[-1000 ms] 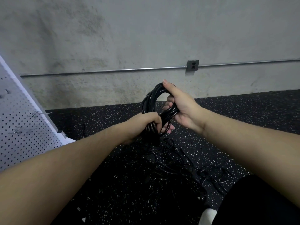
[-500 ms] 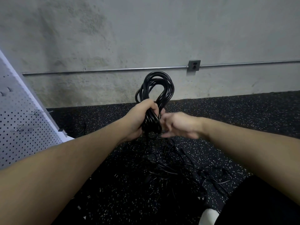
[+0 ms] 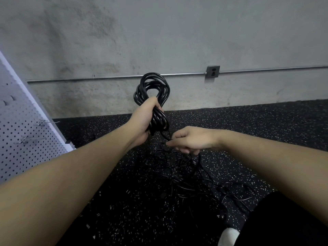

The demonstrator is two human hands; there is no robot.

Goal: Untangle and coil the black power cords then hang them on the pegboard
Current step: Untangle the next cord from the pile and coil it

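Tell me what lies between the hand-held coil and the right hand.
In the head view, a loose black cord strand runs from the coiled black power cord to the right hand.

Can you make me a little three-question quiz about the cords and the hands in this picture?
1. True or false: the left hand grips the coiled cord.
2. Where do the tangled cords lie: A) on the pegboard, B) on the floor, C) on a table?
3. Fill in: the right hand pinches a loose ____ end below the coil.

Key: 1 true; 2 B; 3 cord.
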